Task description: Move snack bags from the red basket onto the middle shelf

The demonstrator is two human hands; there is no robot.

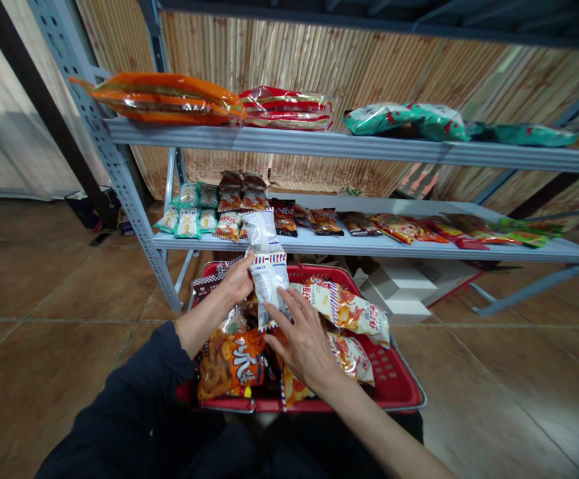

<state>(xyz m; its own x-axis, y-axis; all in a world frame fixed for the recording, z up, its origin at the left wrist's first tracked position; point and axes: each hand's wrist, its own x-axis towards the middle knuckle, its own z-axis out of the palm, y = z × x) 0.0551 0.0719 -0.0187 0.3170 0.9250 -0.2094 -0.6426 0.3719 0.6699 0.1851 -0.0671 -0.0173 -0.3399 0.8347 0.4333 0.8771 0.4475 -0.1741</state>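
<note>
White packet [268, 276], red-and-blue striped edges: held upright above the back half of the red basket [401, 382], in front of the middle shelf [419, 247].

Left hand [239, 278]: fingers closed on the packet's left edge, thumb side toward the camera. Dark sleeve on this arm.

Right hand [305, 342]: fingers spread wide, not clamped on anything. The forefinger lies against the packet's lower right part; the palm hovers over the bags in the basket. Forearm bare.

Basket: on the tiled floor [60, 293], just before the rack, full of snack bags. An orange bag [232, 362] lies at the front left, and a pale bag [351, 307] with a striped edge lies to the right of the hands.

Middle shelf: small green packets [189, 213] at the left end, then a row of darker and red snack bags running right.

Upper shelf [319, 143]: orange packs [164, 98] at left, red packs [285, 106] in the middle, green packs [409, 120] at right.

White boxes [399, 293] sit on the floor under the rack, behind the basket.
</note>
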